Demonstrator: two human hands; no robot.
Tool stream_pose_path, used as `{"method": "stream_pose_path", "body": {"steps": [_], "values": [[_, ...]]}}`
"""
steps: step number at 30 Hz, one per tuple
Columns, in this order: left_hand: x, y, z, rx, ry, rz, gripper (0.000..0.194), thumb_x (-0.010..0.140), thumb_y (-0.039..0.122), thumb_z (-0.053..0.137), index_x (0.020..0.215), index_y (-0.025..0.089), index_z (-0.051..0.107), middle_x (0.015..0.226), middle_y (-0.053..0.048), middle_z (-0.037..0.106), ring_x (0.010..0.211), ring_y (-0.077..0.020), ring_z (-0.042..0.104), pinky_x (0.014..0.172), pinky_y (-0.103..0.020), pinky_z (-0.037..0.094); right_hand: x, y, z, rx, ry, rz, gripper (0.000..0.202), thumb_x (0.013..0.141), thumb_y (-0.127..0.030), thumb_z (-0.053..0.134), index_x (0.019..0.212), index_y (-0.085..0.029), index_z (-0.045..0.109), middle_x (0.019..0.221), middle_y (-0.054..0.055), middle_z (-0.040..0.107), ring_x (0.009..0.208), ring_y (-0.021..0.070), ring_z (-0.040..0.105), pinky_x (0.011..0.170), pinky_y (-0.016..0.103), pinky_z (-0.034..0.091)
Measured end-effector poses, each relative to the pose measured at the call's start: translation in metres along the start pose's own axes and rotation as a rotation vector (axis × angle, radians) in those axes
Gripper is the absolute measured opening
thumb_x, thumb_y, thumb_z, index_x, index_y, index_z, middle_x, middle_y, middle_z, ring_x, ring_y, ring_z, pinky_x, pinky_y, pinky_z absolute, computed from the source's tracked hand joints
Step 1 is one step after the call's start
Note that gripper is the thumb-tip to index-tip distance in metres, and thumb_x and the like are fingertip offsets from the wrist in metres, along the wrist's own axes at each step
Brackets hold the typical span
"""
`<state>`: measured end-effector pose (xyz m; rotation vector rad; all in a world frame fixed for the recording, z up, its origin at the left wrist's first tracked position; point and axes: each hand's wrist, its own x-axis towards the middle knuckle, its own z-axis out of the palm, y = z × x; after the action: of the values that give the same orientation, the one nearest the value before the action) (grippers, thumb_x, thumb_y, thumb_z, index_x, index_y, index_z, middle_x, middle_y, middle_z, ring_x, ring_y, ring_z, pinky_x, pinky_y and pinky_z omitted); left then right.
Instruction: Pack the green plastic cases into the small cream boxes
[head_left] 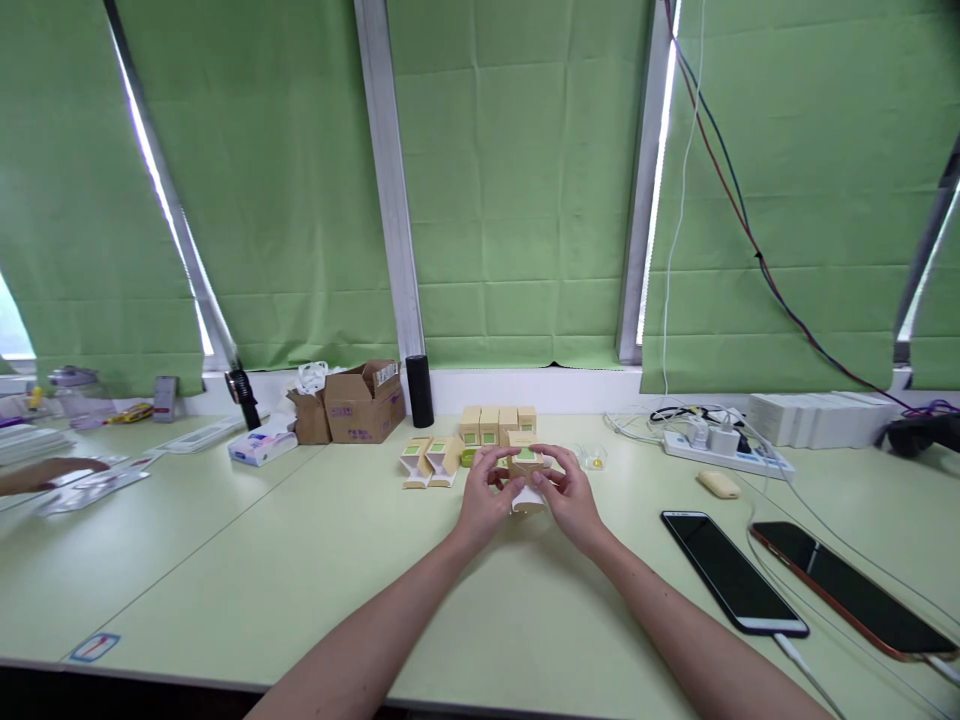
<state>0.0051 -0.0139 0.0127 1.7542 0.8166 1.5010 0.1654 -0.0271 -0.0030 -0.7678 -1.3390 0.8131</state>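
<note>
Bare forearms (367, 625) stretch over the table (225, 600) toward one small box (526, 467). Left hand (486, 497) and right hand (574, 502) hold it from either side — a narrow grip, thumbs low, forefingers near its top. It sits midway between them, a white flap (529, 498) jutting toward the camera below the thumbs. Such thin card probably wants light, even pressure — too hard and the walls may buckle; level thumbs should keep the folds square. More boxes (489, 426) stand just behind.
</note>
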Motion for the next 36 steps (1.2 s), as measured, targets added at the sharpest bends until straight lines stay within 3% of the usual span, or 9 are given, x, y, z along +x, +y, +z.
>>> {"method": "stream_pose_path", "body": {"steps": [6, 13, 20, 27, 36], "values": [[-0.002, -0.001, -0.009, -0.066, -0.173, 0.029, 0.058, 0.091, 0.056, 0.064, 0.142, 0.030, 0.060, 0.141, -0.012, 0.046, 0.109, -0.0240, 0.059, 0.098, -0.040, 0.052, 0.005, 0.002, -0.003, 0.068, 0.046, 0.028, 0.046, 0.082, -0.051, 0.076, 0.121, -0.029, 0.065, 0.134, 0.010, 0.058, 0.085, 0.0212, 0.071, 0.074, 0.038, 0.063], [-0.003, -0.013, -0.009, -0.115, -0.280, 0.059, 0.091, 0.075, 0.060, 0.080, 0.154, 0.034, 0.043, 0.153, -0.012, 0.033, 0.124, -0.0317, 0.053, 0.103, -0.042, 0.047, 0.006, 0.001, -0.003, 0.066, 0.083, 0.019, 0.046, 0.081, -0.049, 0.076, 0.121, -0.028, 0.066, 0.136, 0.011, 0.058, 0.084, 0.0221, 0.072, 0.075, 0.040, 0.062], [-0.002, -0.011, -0.008, -0.041, -0.203, 0.062, 0.071, 0.085, 0.054, 0.073, 0.148, 0.031, 0.049, 0.146, -0.012, 0.041, 0.111, -0.0249, 0.056, 0.094, -0.037, 0.047, 0.005, 0.003, -0.003, 0.037, 0.060, 0.001, 0.045, 0.082, -0.047, 0.075, 0.122, -0.029, 0.066, 0.135, 0.010, 0.058, 0.086, 0.0219, 0.072, 0.081, 0.042, 0.062], [-0.002, -0.006, -0.008, -0.066, -0.133, 0.051, 0.063, 0.086, 0.052, 0.073, 0.140, 0.026, 0.055, 0.136, -0.013, 0.053, 0.105, -0.0245, 0.061, 0.086, -0.035, 0.051, 0.003, 0.001, -0.002, 0.060, 0.014, -0.031, 0.045, 0.085, -0.051, 0.073, 0.125, -0.030, 0.067, 0.140, 0.010, 0.054, 0.089, 0.0212, 0.072, 0.085, 0.042, 0.062], [-0.005, 0.003, -0.004, -0.224, -0.139, -0.021, 0.059, 0.085, 0.053, 0.073, 0.132, 0.024, 0.053, 0.112, -0.009, 0.064, 0.094, -0.0213, 0.063, 0.083, -0.036, 0.056, 0.000, -0.005, -0.003, 0.104, -0.034, -0.040, 0.044, 0.088, -0.053, 0.070, 0.125, -0.031, 0.070, 0.134, 0.010, 0.051, 0.089, 0.0211, 0.069, 0.076, 0.039, 0.063]]}}
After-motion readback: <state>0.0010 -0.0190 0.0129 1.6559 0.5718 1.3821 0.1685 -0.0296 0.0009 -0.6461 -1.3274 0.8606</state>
